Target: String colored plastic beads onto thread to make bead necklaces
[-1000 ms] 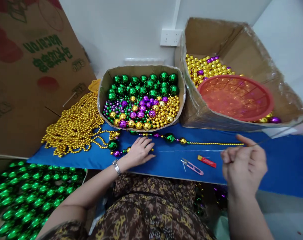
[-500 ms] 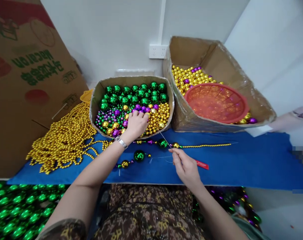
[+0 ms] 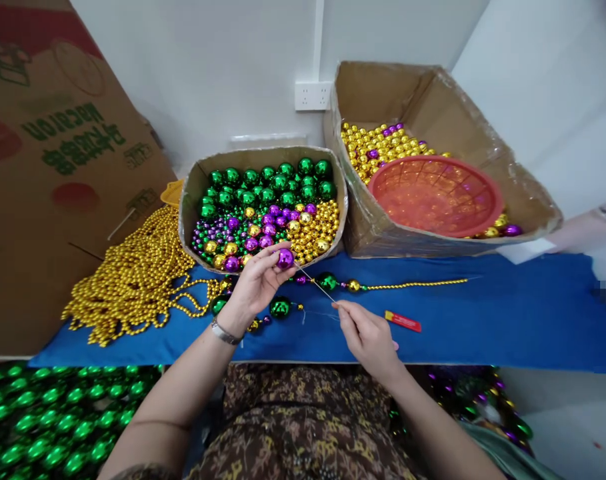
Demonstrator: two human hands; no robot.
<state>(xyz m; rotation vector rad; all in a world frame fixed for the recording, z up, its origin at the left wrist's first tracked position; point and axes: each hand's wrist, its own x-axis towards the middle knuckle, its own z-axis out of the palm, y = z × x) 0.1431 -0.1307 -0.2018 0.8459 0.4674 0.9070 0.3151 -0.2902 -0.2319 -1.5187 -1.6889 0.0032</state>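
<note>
My left hand [image 3: 257, 279] pinches a shiny purple bead [image 3: 285, 259] just over the front rim of a cardboard box [image 3: 183, 230] of green, purple and gold beads. In my right hand [image 3: 365, 331] is a thin needle [image 3: 324, 291], closed between thumb and fingers. Its tip points up and left, close to the purple bead; I cannot tell whether it has entered the hole. Below my hands, on the blue cloth [image 3: 507, 320], a strung row with a green bead [image 3: 327, 281] runs to the right. A shorter string with another green bead [image 3: 281, 307] lies nearer me, partly behind my left wrist.
Gold bead strands [image 3: 127, 280] are heaped on the left beside a tall carton [image 3: 27, 220]. At back right, a larger box [image 3: 373, 230] holds gold beads and a red basket [image 3: 435, 230]. A red-and-yellow item [image 3: 403, 321] lies right of my right hand. Large green beads [image 3: 47, 417] show below the table.
My left hand has come out of the bead box toward me and now holds a purple bead. The needle in my right hand has come close to that bead.
</note>
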